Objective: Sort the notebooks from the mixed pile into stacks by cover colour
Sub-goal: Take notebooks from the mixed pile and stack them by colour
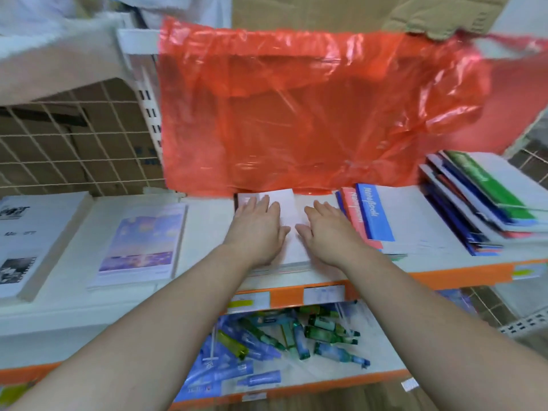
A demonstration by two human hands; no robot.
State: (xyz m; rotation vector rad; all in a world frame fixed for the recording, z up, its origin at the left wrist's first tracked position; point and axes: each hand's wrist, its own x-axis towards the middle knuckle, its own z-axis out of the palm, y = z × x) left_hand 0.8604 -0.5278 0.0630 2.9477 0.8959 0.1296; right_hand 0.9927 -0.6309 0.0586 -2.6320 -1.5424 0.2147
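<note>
Both hands lie palm-down on a white notebook stack (292, 247) at the middle of the shelf (207, 232), by its front edge. L hand (258, 223): grip apart, fingers straight & flat on the top cover. R hand (329, 229): same, fingers straight, nothing clamped. Thumbs near each other, not touching.

Just R of the R hand a pink notebook (350, 203) is part-covered by a blue notebook (375, 213) marked "Notebook"; can't tell if the hand touches the pink one. At the shelf's R end is the mixed pile (462, 229), fanned out w/ a green notebook (486, 185) on top.

L of the hands, well apart: a notebook w/ purple-sky cover (142, 241), then a b/w booklet stack (26, 238) at the L end.

A red plastic bag (296, 108) hangs along the shelf's back edge. The lower shelf (382, 360) holds loose blue & green packs (281, 336), type unclear.
</note>
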